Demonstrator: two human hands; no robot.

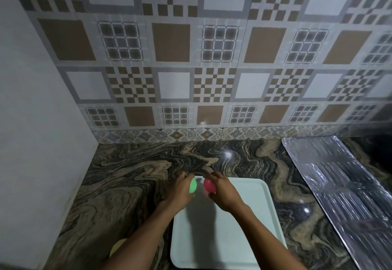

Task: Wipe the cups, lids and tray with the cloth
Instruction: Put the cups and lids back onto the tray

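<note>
Gripped above the pale tray's [250,227] far edge: green item [192,185] in closed left hand [180,193], pink item [209,185] in closed right hand [222,193]; shapes mostly hidden by fingers

left hand [180,191] grips green lid [193,185], right hand [222,191] grips pink lid [209,185], over pale tray [244,227].

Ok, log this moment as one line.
left hand: holds green piece | right hand: holds pink piece | tray: bare | cloth: unseen
</note>
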